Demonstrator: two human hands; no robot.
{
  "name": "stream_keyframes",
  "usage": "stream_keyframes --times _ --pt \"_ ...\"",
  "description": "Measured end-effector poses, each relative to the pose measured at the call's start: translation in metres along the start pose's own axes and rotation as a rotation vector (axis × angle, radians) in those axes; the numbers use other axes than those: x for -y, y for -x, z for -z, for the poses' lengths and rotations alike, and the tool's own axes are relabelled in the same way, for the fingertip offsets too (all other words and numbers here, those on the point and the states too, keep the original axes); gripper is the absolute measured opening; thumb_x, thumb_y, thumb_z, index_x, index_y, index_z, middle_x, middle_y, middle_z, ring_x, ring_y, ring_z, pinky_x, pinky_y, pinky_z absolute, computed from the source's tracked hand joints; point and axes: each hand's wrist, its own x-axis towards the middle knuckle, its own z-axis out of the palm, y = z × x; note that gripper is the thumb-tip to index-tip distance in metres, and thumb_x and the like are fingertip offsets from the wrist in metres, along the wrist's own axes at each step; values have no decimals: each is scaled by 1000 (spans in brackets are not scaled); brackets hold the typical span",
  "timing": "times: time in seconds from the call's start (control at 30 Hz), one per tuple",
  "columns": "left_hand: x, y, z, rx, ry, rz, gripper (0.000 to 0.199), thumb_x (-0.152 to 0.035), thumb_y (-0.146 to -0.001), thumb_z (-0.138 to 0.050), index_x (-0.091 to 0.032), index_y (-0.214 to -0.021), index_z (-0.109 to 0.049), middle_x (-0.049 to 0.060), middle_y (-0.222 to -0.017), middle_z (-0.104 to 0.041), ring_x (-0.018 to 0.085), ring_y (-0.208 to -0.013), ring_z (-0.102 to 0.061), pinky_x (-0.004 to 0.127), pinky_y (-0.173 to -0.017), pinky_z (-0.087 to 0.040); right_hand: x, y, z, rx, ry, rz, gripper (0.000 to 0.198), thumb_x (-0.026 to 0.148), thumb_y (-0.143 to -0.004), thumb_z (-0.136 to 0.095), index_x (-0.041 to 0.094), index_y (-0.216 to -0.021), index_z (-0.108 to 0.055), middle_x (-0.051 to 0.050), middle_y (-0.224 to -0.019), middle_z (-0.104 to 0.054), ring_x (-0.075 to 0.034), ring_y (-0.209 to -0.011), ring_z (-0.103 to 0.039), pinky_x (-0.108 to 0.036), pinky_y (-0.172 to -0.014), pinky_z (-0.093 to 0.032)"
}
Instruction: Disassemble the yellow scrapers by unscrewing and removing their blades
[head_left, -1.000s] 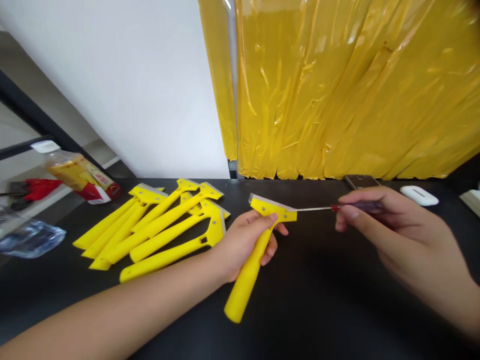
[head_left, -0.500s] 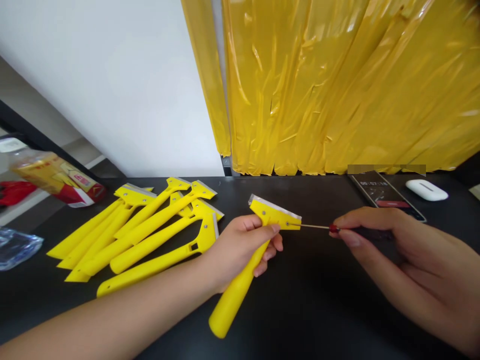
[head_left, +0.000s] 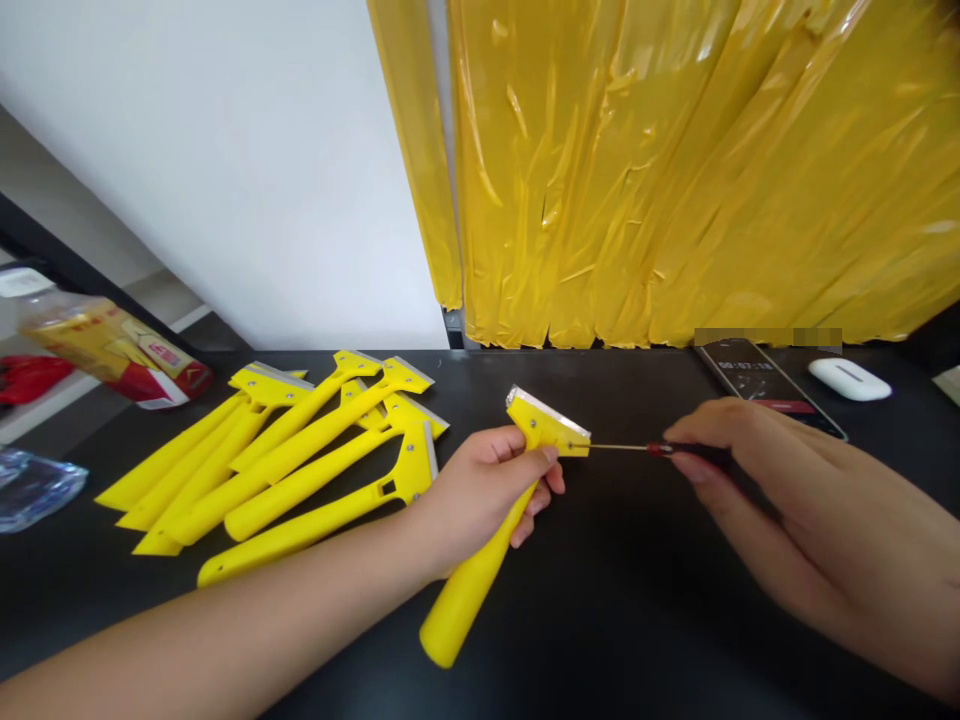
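Observation:
My left hand (head_left: 499, 490) is closed around the neck of a yellow scraper (head_left: 472, 590), thumb on top, its bladed head tilted up and its handle pointing down toward me. Two screws show on the head, along with a pale metal blade edge. Between the thumb and fingers of my right hand (head_left: 795, 500) is a thin screwdriver (head_left: 660, 449) with a red and dark handle. Its shaft runs left, and the tip meets the screw near the head's right end. Several more yellow scrapers (head_left: 315, 435) lie in an overlapping row left of my left hand.
On the black table (head_left: 637, 610), a phone (head_left: 757, 380) and a white earbud case (head_left: 850, 380) lie at the back right. A bottle (head_left: 112, 340) is on its side at the far left, above a clear plastic packet (head_left: 37, 490). Yellow plastic sheeting (head_left: 675, 180) hangs behind.
The scraper's head has turned slightly in my left hand. My right hand has shifted a little leftward and up, its fingers resettled on the screwdriver handle, with the tip still at the screw.

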Motion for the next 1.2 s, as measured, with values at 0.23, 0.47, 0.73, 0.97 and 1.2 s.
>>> stream_keyframes --times 0.23,0.47,0.73,0.97,1.2 --pt "-1 2 -2 -26 -14 -16 34 -45 -102 -69 -18 -81 -67 -5 -60 -54 7 -39 -47 21 -42 -35 -5 0 -4 1 -102 -87 19 37 -107 -59 36 -125 -65 -4 -109 -79 -28 -92 -78 -41 -75 -62" --pt "-2 3 -4 -12 92 -70 31 -44 -102 -73 -14 -107 -76 5 -85 -71 8 -57 -56 21 -52 -43 -13 -4 -14 -59 -173 -251 23 47 -108 -59 36 -127 -66 -4 -108 -81 -27 -92 -80 -36 -63 -62" --pt "0 0 -5 -21 128 -124 31 -45 -105 -71 -20 -120 -61 12 -127 -76 10 -65 -68 20 -49 -53 -16 -6 -17 -91 -273 -372 25 55 -107 -61 34 -119 -67 -2 -93 -75 -22 -76 -72 -32 -59 -56" --pt "-5 3 -5 -36 114 -87 36 -54 -107 -67 -22 -95 -57 -4 -91 -65 4 -45 -55 17 -38 -45 -16 -7 -18 -160 -258 -392 24 55 -107 -62 33 -116 -66 0 -90 -68 -18 -76 -66 -31 -66 -52" --pt "-6 3 -1 45 202 -27 34 -52 -107 -69 -24 -97 -52 -6 -88 -62 4 -44 -49 16 -38 -44 -6 -5 -14 -248 -197 -363 24 54 -104 -66 34 -118 -67 0 -98 -73 -18 -82 -69 -31 -72 -54"
